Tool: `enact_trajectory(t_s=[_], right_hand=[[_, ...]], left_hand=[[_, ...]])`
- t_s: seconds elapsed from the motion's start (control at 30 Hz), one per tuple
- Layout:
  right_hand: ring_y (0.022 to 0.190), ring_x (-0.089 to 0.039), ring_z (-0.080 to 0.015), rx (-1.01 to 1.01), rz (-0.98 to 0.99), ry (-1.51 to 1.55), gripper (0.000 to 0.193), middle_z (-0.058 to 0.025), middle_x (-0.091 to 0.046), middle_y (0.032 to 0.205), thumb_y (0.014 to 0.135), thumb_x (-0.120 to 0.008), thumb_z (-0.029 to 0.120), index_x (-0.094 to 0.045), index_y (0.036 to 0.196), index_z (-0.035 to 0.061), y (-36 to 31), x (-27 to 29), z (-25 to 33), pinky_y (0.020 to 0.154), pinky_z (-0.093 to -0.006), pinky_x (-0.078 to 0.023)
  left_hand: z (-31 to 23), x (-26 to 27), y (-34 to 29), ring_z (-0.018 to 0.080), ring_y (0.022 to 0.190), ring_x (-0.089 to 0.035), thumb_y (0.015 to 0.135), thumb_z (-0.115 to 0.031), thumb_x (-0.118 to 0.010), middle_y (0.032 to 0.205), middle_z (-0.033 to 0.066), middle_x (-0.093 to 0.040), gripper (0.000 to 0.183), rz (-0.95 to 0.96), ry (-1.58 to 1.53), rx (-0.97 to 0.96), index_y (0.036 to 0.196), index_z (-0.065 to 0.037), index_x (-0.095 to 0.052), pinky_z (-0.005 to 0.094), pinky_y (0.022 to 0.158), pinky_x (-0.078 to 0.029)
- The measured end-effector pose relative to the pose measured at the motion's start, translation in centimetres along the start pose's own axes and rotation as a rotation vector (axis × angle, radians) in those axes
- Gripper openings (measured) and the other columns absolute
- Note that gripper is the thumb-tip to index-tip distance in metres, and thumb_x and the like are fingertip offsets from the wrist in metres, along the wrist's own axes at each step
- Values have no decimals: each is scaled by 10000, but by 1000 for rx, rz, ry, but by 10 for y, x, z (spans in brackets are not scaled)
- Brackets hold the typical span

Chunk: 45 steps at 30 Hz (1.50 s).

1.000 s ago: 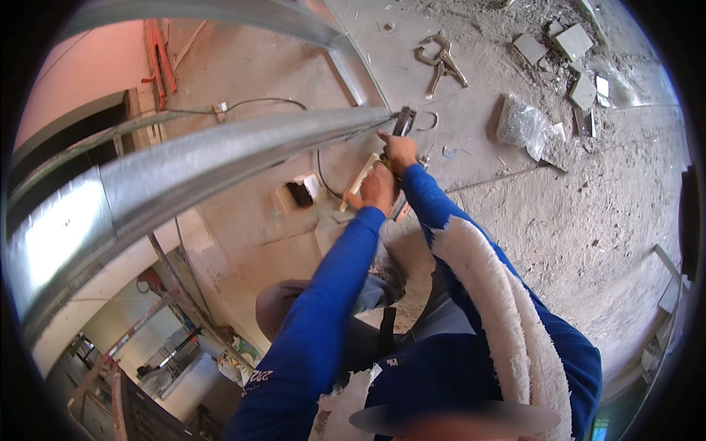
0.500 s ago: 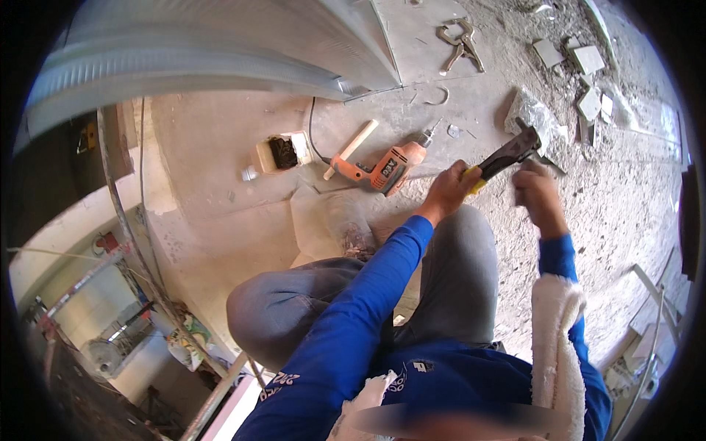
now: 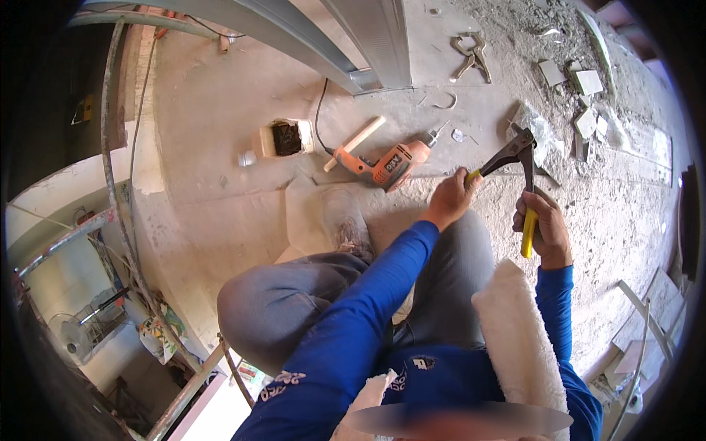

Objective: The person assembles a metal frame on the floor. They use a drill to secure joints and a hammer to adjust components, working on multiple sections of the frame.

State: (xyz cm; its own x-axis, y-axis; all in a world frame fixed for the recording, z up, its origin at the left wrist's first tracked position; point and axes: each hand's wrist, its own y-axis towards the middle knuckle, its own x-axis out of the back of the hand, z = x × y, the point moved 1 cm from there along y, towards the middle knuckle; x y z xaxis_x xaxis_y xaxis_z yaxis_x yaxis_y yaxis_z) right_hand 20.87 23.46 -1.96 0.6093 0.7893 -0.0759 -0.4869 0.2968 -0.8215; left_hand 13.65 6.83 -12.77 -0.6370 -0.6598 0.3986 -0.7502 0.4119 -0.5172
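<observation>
A plier-like hand tool (image 3: 507,151) with dark metal arms and yellow grips is held in front of my right knee, its jaw end pointing away from me. My left hand (image 3: 448,200) is closed around one grip. My right hand (image 3: 549,226) wraps the other grip, whose yellow end sticks out below the fingers. The two handles stand spread apart in a V. Nothing visible sits in the jaws. Just left of the tool, an orange corded drill (image 3: 393,166) lies on the floor, its bit toward the far right.
A wooden stick (image 3: 359,141) lies by the drill, near a box-like floor opening (image 3: 288,138). Metal studs (image 3: 371,44) stand at the far side. Beyond lie a locking clamp (image 3: 471,57), a plastic bag (image 3: 531,128) and broken tile pieces (image 3: 587,82). Scaffold pipes (image 3: 110,147) edge a drop on the left.
The tool's handles have swung from nearly together to wide apart. My right hand has moved down and toward me with its grip; my left hand stays nearly in place.
</observation>
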Motion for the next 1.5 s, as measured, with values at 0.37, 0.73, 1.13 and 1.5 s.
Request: enact_trajectory(t_s=[0.37, 0.73, 1.13, 1.5], right_hand=[[518, -477, -95, 41, 96, -21, 71, 28, -496, 694, 991, -553, 178, -542, 969, 112, 3, -52, -8, 465, -272, -427], [1108, -584, -399, 951, 283, -1006, 573, -180, -626, 1198, 773, -765, 193, -578, 1294, 44, 78, -147, -66, 994, -440, -478], [1240, -518, -394, 902, 601, -1885, 567, -168, -560, 1253, 784, -741, 140, -532, 1309, 105, 194, -197, -83, 1056, -554, -409], [1217, -525, -375, 633, 638, -1243, 800, -181, -541, 1253, 696, -840, 213, -479, 1397, 79, 147, -213, -62, 1050, -446, -447]], left_hand=[[18, 34, 47, 319, 780, -651, 948, -639, -559, 930, 154, -683, 707, 493, -583, 36, 1164, 33, -596, 418, 733, -508], [40, 319, 32, 401, 1047, -665, 722, -293, -719, 1087, 302, -676, 491, 266, 822, 1, 1074, 44, -665, 459, 893, -524], [202, 495, 148, 413, 1098, -646, 926, -145, -513, 1151, 236, -674, 267, -364, 1075, 163, 1170, -58, -579, 557, 882, -505], [230, 468, 153, 355, 1205, -589, 871, -301, -673, 1222, 204, -641, 407, -682, 703, -178, 1189, -54, -620, 518, 952, -482]])
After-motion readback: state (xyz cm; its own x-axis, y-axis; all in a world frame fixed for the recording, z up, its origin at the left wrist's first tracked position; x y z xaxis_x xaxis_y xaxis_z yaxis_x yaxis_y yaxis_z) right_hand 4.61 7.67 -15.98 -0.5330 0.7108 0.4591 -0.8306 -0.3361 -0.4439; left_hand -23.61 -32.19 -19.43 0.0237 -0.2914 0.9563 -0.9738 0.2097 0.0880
